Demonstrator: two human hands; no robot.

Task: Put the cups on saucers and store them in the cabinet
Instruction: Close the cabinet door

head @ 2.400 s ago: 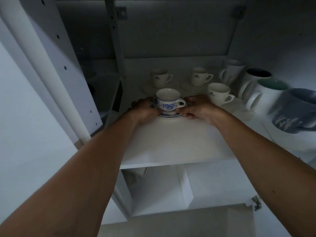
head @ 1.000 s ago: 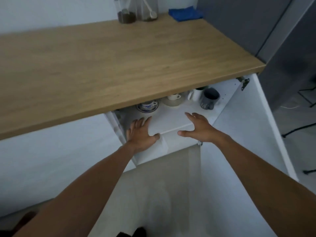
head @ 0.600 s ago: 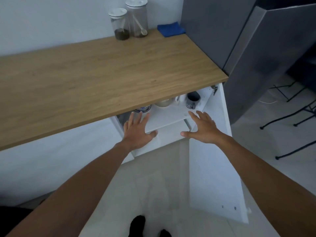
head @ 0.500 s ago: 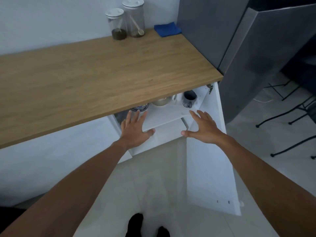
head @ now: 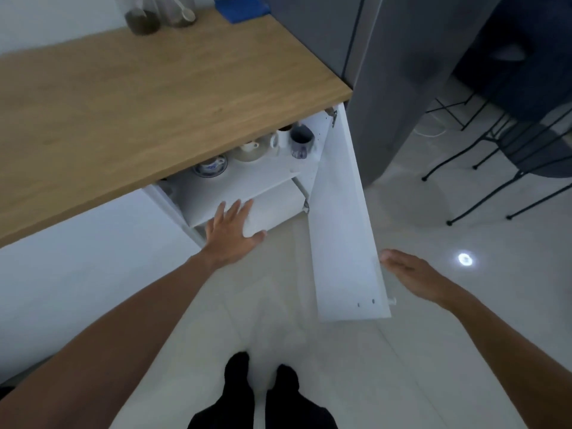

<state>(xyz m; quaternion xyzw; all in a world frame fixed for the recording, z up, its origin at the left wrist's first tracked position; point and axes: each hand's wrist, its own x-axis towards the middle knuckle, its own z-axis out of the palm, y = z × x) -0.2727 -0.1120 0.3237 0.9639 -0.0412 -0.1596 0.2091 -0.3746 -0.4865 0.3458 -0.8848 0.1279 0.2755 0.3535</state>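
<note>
A blue-patterned cup on its saucer [head: 211, 167] stands on the white cabinet shelf [head: 244, 187] under the wooden counter. Right of it sit a cream cup on a saucer [head: 249, 150], a white mug [head: 280, 140] and a dark grey mug [head: 301, 143]. My left hand [head: 230, 232] is flat with straight fingers at the shelf's front edge and holds nothing. My right hand [head: 408, 272] is flat and open at the outer edge of the open cabinet door [head: 343, 230]; its fingertips reach the door's edge.
A wooden countertop [head: 130, 97] overhangs the cabinet, with glass jars [head: 158, 13] and a blue cloth [head: 241, 6] at its back. A grey fridge [head: 387, 72] stands right of the cabinet. Dark chair legs [head: 495, 168] are at the far right on the pale floor.
I stood up and back from the cabinet. My right hand left the shelf front and went right to the door's outer edge. My left hand stays near the shelf edge.
</note>
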